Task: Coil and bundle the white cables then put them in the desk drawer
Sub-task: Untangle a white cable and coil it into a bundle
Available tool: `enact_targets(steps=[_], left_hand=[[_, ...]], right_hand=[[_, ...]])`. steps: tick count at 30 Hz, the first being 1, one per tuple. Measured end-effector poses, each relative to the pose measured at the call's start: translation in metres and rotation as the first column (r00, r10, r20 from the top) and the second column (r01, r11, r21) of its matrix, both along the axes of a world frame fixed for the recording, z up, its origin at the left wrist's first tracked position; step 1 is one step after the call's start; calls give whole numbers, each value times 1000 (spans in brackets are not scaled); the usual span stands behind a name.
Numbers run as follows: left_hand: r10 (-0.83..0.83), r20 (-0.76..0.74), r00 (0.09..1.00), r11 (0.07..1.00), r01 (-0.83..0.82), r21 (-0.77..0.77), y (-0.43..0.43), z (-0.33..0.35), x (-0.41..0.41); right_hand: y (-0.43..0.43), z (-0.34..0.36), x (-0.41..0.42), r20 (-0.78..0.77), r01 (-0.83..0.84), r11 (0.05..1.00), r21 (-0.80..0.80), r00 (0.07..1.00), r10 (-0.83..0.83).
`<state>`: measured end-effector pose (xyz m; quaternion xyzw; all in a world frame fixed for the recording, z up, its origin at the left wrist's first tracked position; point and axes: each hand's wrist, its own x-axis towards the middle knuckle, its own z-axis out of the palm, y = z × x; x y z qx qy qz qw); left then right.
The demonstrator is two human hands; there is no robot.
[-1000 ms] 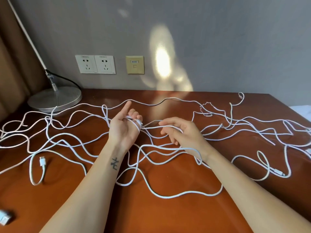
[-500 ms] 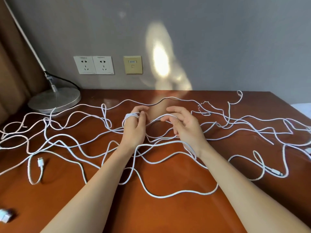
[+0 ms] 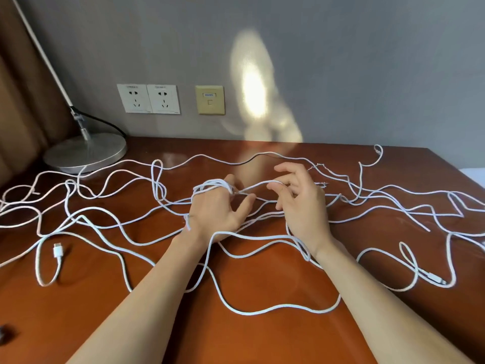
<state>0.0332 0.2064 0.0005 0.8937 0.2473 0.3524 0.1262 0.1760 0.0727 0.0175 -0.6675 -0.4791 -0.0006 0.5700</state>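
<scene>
Glossy reddish-brown wooden desk (image 3: 262, 342) carries tangled thin white cables (image 3: 262, 312); loops wrap the relaxed fingers of the left hand (image 3: 217, 210), while the right hand (image 3: 301, 206) pinches one strand.

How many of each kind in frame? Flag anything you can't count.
Hands: 2 (left hand, right hand)
White sockets: 2
Beige wall plate: 1
Lamp: 1
Plugs plainly seen: 2
Total: 8
White cables: tangled across the desk, so there is no reliable count.
</scene>
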Motion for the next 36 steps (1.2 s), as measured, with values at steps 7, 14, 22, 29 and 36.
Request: enact_targets(steps=[7,14,22,29,36], left_hand=[[104,28,994,990,-107,87,-5,0,4],[227,63,972,972,-223,-73,-8,3,-2],[263,-51,963,963,-265,-43,-2,2,-4],[88,-34,996,986,-92,-142,-5,0,-12],[-251,212,945,826,323,-461,-17,6,-5]], right_hand=[[-8,0,0,-33,-36,999,15,999,36],[-8,-4,-6,-76,-150,982,-114,987,142],[-12,5,-8,-478,-368,929,-37,823,307],[-15,11,-2,-491,-378,918,122,781,387],[-14,11,5,-453,-265,944,194,830,326]])
